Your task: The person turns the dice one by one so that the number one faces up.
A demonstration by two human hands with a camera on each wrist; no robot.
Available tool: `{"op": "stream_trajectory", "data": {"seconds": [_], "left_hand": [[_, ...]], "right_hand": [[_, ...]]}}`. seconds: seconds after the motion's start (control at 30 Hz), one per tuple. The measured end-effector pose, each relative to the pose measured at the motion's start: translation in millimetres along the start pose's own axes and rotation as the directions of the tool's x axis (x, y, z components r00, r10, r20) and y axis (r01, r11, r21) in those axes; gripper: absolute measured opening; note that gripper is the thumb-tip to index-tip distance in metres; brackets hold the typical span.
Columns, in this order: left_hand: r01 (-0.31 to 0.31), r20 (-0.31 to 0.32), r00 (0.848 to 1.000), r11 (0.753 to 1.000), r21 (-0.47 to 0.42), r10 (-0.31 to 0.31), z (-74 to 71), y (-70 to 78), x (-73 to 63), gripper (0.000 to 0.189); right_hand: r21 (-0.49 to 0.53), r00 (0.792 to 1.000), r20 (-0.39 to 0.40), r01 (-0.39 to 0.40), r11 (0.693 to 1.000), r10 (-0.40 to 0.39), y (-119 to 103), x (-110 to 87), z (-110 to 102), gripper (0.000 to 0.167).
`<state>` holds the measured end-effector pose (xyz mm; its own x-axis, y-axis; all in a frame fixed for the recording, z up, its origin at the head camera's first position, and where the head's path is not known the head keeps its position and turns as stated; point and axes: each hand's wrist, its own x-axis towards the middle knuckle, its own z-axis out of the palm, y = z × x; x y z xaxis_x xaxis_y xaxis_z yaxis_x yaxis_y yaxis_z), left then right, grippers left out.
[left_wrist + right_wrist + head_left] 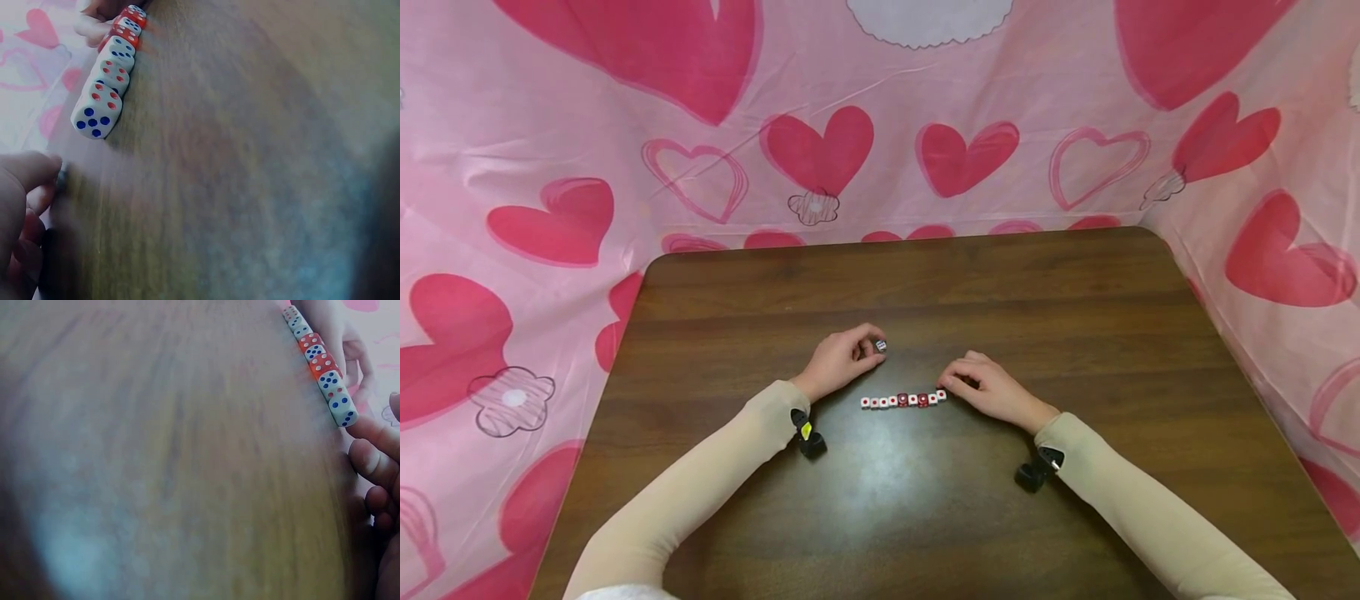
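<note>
A row of small dice (pixel 883 402) lies on the table, most of them white with a red dot on top. Two red dice (pixel 902 400) stand among the white ones. Behind the row's left part, my left hand (pixel 842 357) pinches a separate white die (pixel 881 345) between thumb and index finger. At the right end, my right hand (pixel 988 389) has its fingertips against the last white die (pixel 942 395). In the right wrist view a fingertip (pixel 369 430) touches that end die (pixel 344 411). The left wrist view shows the row's other end die (pixel 95 115) close up.
The brown wooden table (pixel 887 517) has rounded far corners. A pink cloth with red hearts (pixel 820 150) hangs behind it and along both sides. Black wrist cameras (pixel 811 442) are strapped over the beige sleeves (pixel 715 483).
</note>
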<state>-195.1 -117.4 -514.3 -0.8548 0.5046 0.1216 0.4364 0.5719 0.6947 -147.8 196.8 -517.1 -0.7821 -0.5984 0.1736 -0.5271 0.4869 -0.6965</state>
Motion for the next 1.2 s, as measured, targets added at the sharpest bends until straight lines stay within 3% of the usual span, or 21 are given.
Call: {"op": "stream_trajectory", "data": {"seconds": [0.2, 0.37, 0.7, 0.97, 1.2], "left_hand": [[0.01, 0.003, 1.0, 1.0, -0.001, -0.01, -0.7, 2.1, -0.2, 0.012], [0.017, 0.013, 1.0, 1.0, -0.02, -0.017, -1.9, 3.4, -1.4, 0.019], [-0.007, 0.004, 1.0, 0.996, 0.094, 0.006, 1.2, 4.4, -0.5, 0.027], [-0.044, 0.012, 0.999, 0.992, 0.116, 0.043, 1.1, 5.1, -1.0, 0.016], [0.003, 0.013, 1.0, 0.995, 0.102, -0.004, 1.2, 4.5, 1.3, 0.024]], "right_hand": [[-0.001, 1.0, -0.001, 0.0, 1.0, 0.0, 1.2, 0.1, 0.5, 0.014], [-0.003, 1.0, -0.006, 0.003, 1.0, -0.003, 2.0, -0.2, 1.0, 0.014], [-0.007, 0.999, 0.012, -0.031, 1.0, 0.031, 0.3, 0.9, 0.2, 0.013], [-0.006, 0.999, 0.01, -0.034, 0.999, 0.034, 0.5, 1.0, 1.6, 0.012], [0.001, 1.0, 0.002, -0.027, 1.0, 0.027, 0.1, 1.1, 0.5, 0.013]]}}
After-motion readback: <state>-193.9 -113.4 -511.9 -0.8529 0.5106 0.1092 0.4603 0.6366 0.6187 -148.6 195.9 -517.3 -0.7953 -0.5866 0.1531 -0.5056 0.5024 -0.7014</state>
